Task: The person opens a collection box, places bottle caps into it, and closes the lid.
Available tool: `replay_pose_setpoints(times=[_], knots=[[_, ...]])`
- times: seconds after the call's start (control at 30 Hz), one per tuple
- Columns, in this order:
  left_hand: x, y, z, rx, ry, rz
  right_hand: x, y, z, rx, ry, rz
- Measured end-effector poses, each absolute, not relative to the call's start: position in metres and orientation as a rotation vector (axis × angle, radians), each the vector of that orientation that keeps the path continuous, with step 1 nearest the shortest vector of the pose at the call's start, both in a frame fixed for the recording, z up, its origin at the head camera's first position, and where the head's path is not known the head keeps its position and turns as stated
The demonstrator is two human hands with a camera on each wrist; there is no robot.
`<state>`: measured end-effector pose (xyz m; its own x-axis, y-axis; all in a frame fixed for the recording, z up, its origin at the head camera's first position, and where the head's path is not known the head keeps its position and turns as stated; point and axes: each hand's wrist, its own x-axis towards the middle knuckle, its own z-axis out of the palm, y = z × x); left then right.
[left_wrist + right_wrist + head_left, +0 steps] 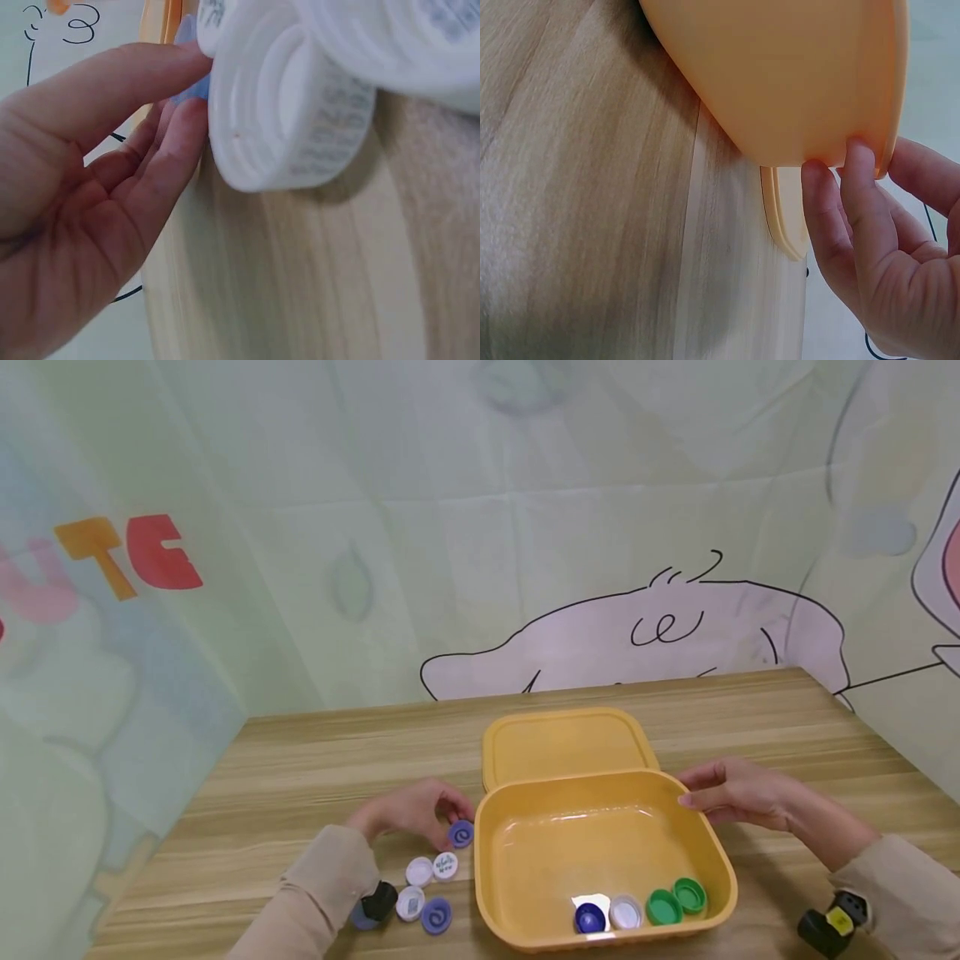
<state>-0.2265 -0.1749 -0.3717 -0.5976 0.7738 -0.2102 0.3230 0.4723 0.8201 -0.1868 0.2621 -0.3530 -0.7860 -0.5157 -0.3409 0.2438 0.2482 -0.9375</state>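
Just left of the yellow plastic box, my left hand pinches a blue bottle cap between thumb and fingers. The left wrist view shows that blue cap partly hidden behind white bottle caps. My right hand grips the box's far right corner, thumb over the rim and fingers against the outer wall. Inside the box, along its near side, lie a dark blue cap, a white cap and two green caps.
Several white caps and another blue cap lie on the wooden table by my left wrist; one more blue cap is partly covered by the wrist camera. A yellow lid lies behind the box. A printed cloth hangs beyond the table.
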Motion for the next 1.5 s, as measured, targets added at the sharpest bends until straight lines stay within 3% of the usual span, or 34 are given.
replay_pose_setpoints(times=[1.5], knots=[[-0.227,-0.176,-0.362,0.763,2.196,1.070,-0.187,0.262,-0.353,-0.235,1.903,-1.615]])
